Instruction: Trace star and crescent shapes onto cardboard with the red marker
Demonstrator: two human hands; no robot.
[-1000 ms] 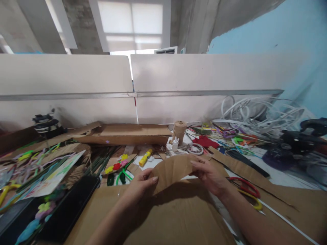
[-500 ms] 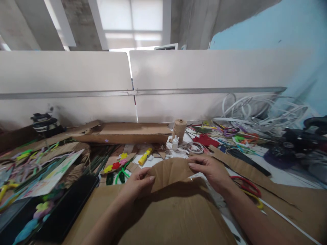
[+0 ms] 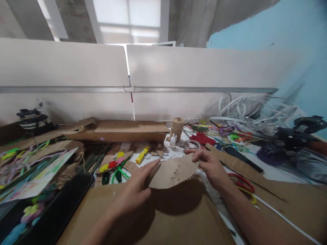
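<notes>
Both my hands hold a half-round piece of corrugated cardboard (image 3: 172, 173) just above a large cardboard sheet (image 3: 166, 214). My left hand (image 3: 139, 185) grips its left end, thumb underneath and fingers stretched along the top edge. My right hand (image 3: 209, 166) pinches its right tip between thumb and fingers. The piece shows its ribbed side with a few small holes, and casts a shadow on the sheet below.
Behind stand a twine spool (image 3: 176, 126), a small white bottle (image 3: 173, 141), a yellow glue stick (image 3: 142, 155) and a long cardboard box (image 3: 120, 131). Red-and-yellow scissors (image 3: 242, 187) lie at right. Felt flowers (image 3: 112, 165), green wires and a black tray (image 3: 51, 211) lie at left. White tubing (image 3: 255, 112) at back right.
The curved cardboard piece has been turned over and lifted, so its ribbed side faces me. My left hand's fingers have stretched out along it. The view has shifted slightly left.
</notes>
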